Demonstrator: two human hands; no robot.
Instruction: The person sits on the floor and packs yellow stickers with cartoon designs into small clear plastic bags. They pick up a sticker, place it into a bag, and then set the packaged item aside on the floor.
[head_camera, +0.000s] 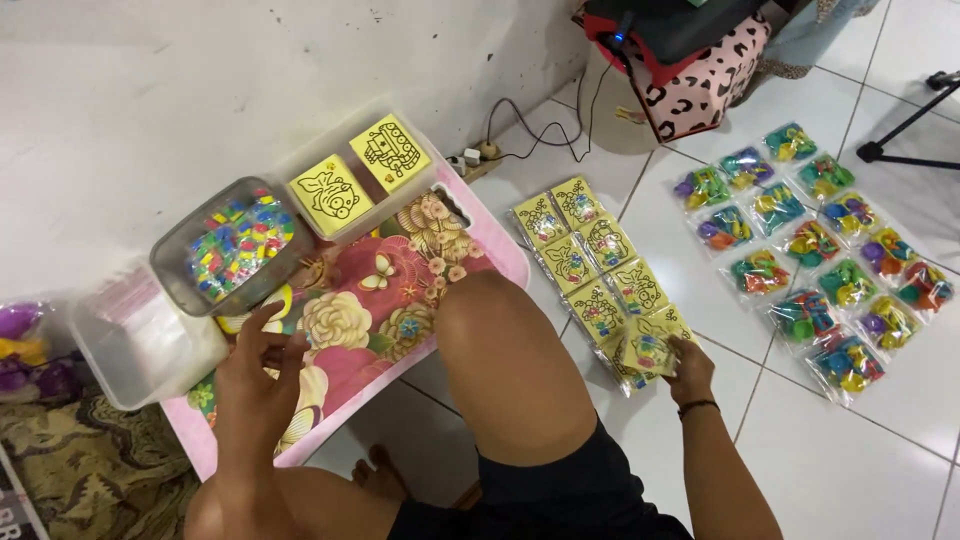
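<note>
Head view: the floral tray (400, 330) carries my open tubs, kept near my left hand (258, 372), which rests open and holds nothing. My right hand (688, 368) grips a yellow packet (645, 350) at the near end of the floor rows (585, 255), laid flat, seemingly for counting.

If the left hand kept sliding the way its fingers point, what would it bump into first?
Most likely the clear tub of small colourful pieces. The left hand rests on the floral tray, fingers aimed up and slightly left, and the tub's near edge lies just beyond the fingertips. Depth is hard to judge, so this is a best guess.
</note>
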